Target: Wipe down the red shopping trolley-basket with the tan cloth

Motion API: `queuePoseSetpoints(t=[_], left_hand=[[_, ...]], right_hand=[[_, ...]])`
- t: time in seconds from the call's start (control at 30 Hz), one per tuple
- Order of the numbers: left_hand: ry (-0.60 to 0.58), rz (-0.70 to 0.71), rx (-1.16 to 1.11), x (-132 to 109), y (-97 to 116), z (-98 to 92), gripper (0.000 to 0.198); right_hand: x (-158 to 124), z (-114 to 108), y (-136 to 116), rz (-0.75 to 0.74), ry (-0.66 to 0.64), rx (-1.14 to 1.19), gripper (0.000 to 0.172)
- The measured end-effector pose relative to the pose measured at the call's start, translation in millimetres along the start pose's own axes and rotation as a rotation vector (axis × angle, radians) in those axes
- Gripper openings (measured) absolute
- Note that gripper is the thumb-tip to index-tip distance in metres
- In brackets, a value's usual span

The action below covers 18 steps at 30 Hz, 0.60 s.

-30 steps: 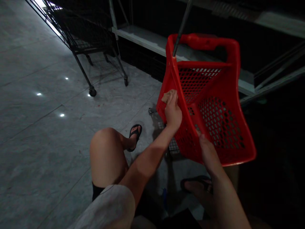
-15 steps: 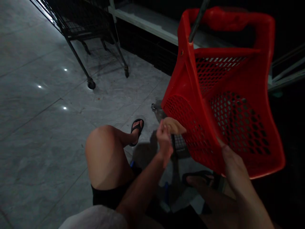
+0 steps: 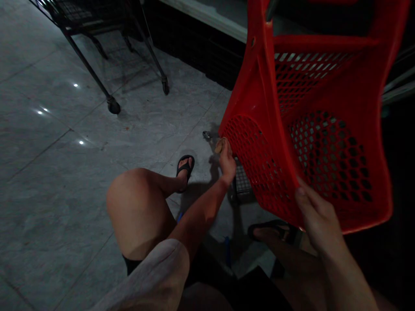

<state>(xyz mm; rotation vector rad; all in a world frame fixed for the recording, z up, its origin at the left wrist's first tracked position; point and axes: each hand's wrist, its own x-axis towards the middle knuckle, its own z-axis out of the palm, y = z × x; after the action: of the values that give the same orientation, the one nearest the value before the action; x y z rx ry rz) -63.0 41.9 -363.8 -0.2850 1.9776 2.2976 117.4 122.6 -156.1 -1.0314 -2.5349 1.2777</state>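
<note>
A red plastic shopping basket [image 3: 267, 160] with perforated sides tilts in front of me, its hollow facing right. In my left hand [image 3: 228, 164] is a tan cloth [image 3: 220, 145], bunched up at the lower left corner of the basket's outer side. The fingers are closed on it, and part of the cloth is hidden behind them. My right hand [image 3: 319, 214] grips the basket's near rim, thumb on the outside; its other fingers are mostly hidden. A grey metal rod [image 3: 271, 9] meets the basket's upper frame.
A dark wire cart [image 3: 97, 21] stands on casters at the upper left. Below the basket are a small caster [image 3: 206, 135] and a wire grid [image 3: 243, 179]. A pale shelf edge [image 3: 210, 19] runs along the back. My sandalled foot [image 3: 185, 170] rests on the grey tiled floor [image 3: 58, 194].
My left hand has moved up along the basket's outer side with the cloth, which now looks more bunched. The right hand keeps its hold on the rim. The basket appears larger and higher in view.
</note>
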Motion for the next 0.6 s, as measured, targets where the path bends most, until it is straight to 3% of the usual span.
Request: queuePoseSetpoints(t=[0.13,0.17,0.27,0.37,0.5,0.6], left_hand=[[-0.241,0.027,-0.020,-85,-29,-15.6,0.053],[-0.250,0.005,-0.033,-99,-32,-18.0,0.052],[-0.016,-0.093,-0.044,-107,-30,-25.0,0.051],[0.181,-0.096,-0.037,-59,-12,-33.8,0.052],[0.179,0.010,-0.051,39,21,-29.1,0.054],[0.090,0.023,-0.042,79,35,-6.9,0.053]], right_hand=[[4,7,-11,-0.004,0.022,-0.005,0.068],[5,8,-14,0.007,0.025,-0.010,0.070],[6,11,-21,0.016,0.023,-0.014,0.072],[6,13,-24,-0.008,0.022,-0.005,0.071],[8,12,-19,-0.034,0.024,-0.023,0.068],[8,12,-13,-0.067,0.017,-0.010,0.066]])
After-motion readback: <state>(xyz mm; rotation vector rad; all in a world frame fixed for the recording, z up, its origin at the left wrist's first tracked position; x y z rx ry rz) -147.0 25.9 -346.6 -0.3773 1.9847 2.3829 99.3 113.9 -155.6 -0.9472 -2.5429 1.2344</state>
